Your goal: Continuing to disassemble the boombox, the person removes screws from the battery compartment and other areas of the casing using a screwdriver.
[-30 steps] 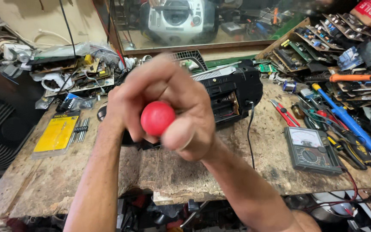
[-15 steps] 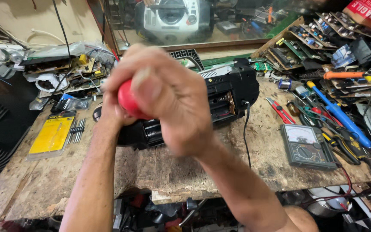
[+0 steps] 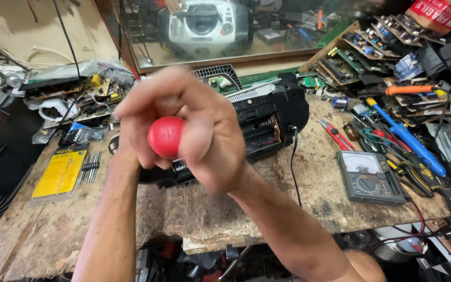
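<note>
Since 0.5 s ago, R hand (image 3: 212, 138) rolled back, baring red knob (image 3: 165, 137); both hands clasp it, L hand (image 3: 142, 112) wrapped behind.

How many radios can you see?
2. One black radio lies opened on the wooden bench, just behind the hands gripping the red round handle. One silver radio sits at the back, behind glass. Others may hide in the clutter.

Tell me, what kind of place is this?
Probably an electronics repair workshop: an analogue multimeter, bare circuit boards and an opened black radio-cassette player crowd the worn wooden bench.
</note>
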